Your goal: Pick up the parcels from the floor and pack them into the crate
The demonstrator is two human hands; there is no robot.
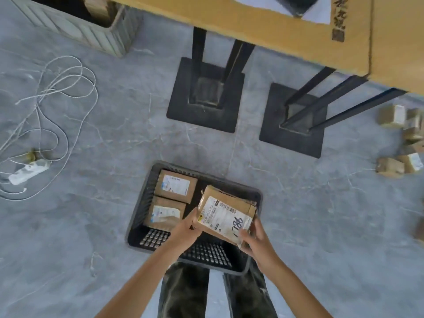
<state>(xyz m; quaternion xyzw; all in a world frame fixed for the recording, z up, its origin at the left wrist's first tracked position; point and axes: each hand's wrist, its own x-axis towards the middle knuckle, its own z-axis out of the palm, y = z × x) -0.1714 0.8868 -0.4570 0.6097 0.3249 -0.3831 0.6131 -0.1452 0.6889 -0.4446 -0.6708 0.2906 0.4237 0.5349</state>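
Observation:
A black plastic crate [257, 198] stands on the grey floor in front of my feet. Two labelled cardboard parcels lie flat along its left side, one [175, 185] behind the other [165, 213]. Above the crate's right half I hold a third cardboard parcel [226, 214] with a white shipping label and handwritten digits. My left hand [187, 228] grips its left edge and my right hand [254, 239] grips its near right corner. Several more small parcels [403, 143] lie on the floor at the far right.
A wooden table [286, 35] on black legs with square bases [204, 97] stands just beyond the crate. A grey ribbed crate [91, 31] sits at the top left. A white power strip [28, 172] and loose cables [57, 88] lie on the floor at left.

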